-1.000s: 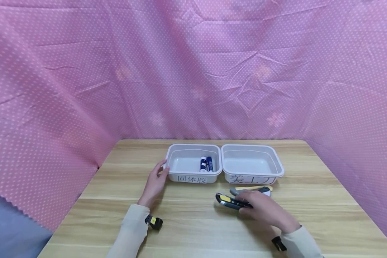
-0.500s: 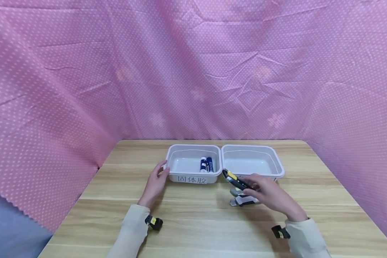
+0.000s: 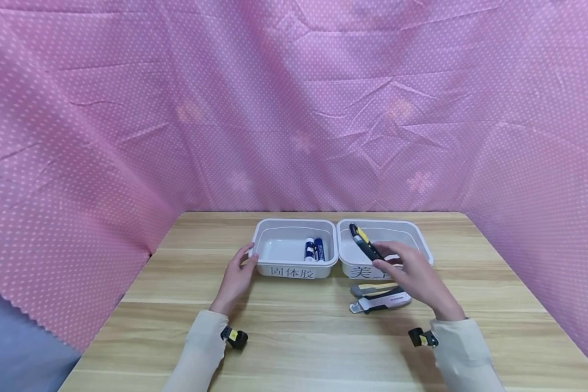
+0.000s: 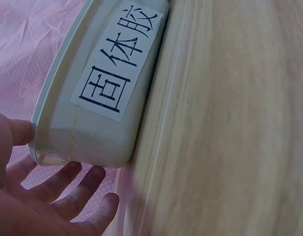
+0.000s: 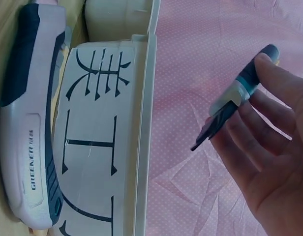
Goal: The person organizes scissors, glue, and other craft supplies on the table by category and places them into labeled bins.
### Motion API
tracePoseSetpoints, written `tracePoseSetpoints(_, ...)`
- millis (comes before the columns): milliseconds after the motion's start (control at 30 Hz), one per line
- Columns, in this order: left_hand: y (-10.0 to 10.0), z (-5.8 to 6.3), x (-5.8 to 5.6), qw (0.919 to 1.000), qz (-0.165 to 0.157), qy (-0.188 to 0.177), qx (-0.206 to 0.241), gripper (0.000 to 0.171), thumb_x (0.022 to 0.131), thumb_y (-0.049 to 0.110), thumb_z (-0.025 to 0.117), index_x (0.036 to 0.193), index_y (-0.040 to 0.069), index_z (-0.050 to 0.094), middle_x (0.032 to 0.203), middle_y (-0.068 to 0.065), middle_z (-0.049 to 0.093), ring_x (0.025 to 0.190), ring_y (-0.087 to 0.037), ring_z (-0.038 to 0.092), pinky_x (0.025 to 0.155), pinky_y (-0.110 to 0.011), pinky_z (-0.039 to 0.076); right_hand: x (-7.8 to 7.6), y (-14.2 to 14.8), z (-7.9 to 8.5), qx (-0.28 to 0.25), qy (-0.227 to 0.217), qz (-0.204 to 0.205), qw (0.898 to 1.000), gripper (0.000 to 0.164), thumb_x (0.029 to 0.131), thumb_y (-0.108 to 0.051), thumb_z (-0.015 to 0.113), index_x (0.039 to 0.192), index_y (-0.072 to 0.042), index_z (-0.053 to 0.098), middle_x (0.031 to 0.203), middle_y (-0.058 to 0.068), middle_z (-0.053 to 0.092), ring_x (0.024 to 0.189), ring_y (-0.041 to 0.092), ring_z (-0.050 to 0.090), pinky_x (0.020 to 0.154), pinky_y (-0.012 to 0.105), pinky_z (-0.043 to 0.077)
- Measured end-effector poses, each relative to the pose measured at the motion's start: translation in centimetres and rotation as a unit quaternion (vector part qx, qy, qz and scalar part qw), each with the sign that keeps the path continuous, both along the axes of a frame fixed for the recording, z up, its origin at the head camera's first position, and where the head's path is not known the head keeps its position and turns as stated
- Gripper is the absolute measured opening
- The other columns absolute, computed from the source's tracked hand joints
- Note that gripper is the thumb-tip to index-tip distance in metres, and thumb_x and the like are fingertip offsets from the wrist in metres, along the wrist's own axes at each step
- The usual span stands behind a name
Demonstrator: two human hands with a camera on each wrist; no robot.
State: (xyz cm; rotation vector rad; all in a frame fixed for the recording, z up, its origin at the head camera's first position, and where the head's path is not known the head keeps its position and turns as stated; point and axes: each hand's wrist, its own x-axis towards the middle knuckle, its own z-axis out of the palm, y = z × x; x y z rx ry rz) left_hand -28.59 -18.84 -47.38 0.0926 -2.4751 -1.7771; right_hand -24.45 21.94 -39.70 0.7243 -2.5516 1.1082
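My right hand [image 3: 416,275] pinches a black-and-yellow utility knife [image 3: 365,242] between thumb and fingers, tilted over the right white plastic box [image 3: 345,269]. In the right wrist view, the knife [image 5: 247,78] shows beyond the box's rim. At the left end of the other white box [image 3: 262,268], my left hand [image 3: 236,276] holds the corner, its thumb at the rim and fingertips against the end wall. Two blue-and-white glue sticks [image 3: 309,249] lie inside that box. On the table before the right box rest a white-and-black utility knife [image 3: 387,300] and a grey-and-yellow one [image 3: 367,289].
Both boxes stand side by side on a wooden table [image 3: 294,337], each with a paper label [image 4: 117,64] of Chinese characters on its front. A pink dotted cloth [image 3: 294,120] hangs behind the table and along its sides.
My right hand has lifted the black-and-yellow utility knife off the table area and carried it away from me, over the right box. The left hand has stayed at its box.
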Motion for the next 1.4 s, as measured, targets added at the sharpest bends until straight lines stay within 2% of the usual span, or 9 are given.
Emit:
tracePoseSetpoints(167,-0.1,-0.2,0.0,1.0,0.002,0.005,-0.007,0.05,0.108,0.036,0.051,0.155,0.021,0.043,0.15,-0.023,0.049,0.135,-0.04,0.053,0.112,-0.053,0.046,-0.9,0.4,0.0,-0.009,0.004,-0.015,1.0,0.037,0.098,-0.014,0.07,0.133,-0.004,0.064,0.119,0.013,0.071,0.109,0.029,0.067,0.089,0.05,0.061)
tracePoseSetpoints(333,-0.1,-0.2,0.0,1.0,0.003,0.003,-0.008,0.05,0.107,0.037,0.051,0.155,0.022,0.043,0.151,-0.021,0.049,0.134,-0.039,0.053,0.112,-0.052,0.046,-2.0,0.8,0.2,-0.008,0.012,-0.03,0.999,0.037,0.098,-0.013,0.07,0.133,-0.003,0.063,0.116,0.013,0.072,0.109,0.03,0.068,0.089,0.049,0.061)
tracePoseSetpoints(600,0.0,0.1,0.0,0.9999,0.005,-0.008,-0.008,0.05,0.108,0.038,0.05,0.156,0.025,0.042,0.152,-0.019,0.048,0.137,-0.037,0.051,0.113,-0.052,0.044,-3.4,1.1,0.3,-0.011,-0.001,-0.046,0.999,0.037,0.097,-0.009,0.069,0.133,-0.004,0.063,0.117,0.014,0.069,0.11,0.031,0.066,0.094,0.051,0.059)
tracePoseSetpoints(800,0.0,-0.1,-0.1,1.0,0.002,0.001,-0.008,0.049,0.108,0.035,0.051,0.155,0.022,0.042,0.151,-0.021,0.049,0.136,-0.039,0.052,0.113,-0.052,0.045,-4.3,1.3,-0.2,-0.007,-0.004,-0.056,0.998,0.036,0.097,-0.006,0.07,0.132,-0.003,0.063,0.118,0.017,0.069,0.111,0.033,0.065,0.097,0.054,0.057)
tracePoseSetpoints(1067,0.0,0.1,-0.1,0.9999,-0.001,-0.001,-0.011,0.05,0.108,0.036,0.049,0.156,0.023,0.041,0.153,-0.021,0.047,0.137,-0.039,0.05,0.113,-0.053,0.045,-5.2,1.7,-1.1,0.017,0.009,-0.073,0.997,0.035,0.093,-0.003,0.072,0.128,0.0,0.066,0.117,0.021,0.071,0.108,0.038,0.066,0.095,0.058,0.055)
tracePoseSetpoints(1400,0.1,0.1,0.0,0.9999,0.003,0.007,-0.008,0.049,0.108,0.032,0.051,0.154,0.02,0.044,0.151,-0.021,0.05,0.134,-0.039,0.053,0.111,-0.052,0.047,-5.7,1.7,-2.0,0.071,0.01,-0.089,0.993,0.034,0.092,-0.004,0.073,0.125,0.003,0.068,0.118,0.025,0.07,0.109,0.041,0.064,0.096,0.059,0.05)
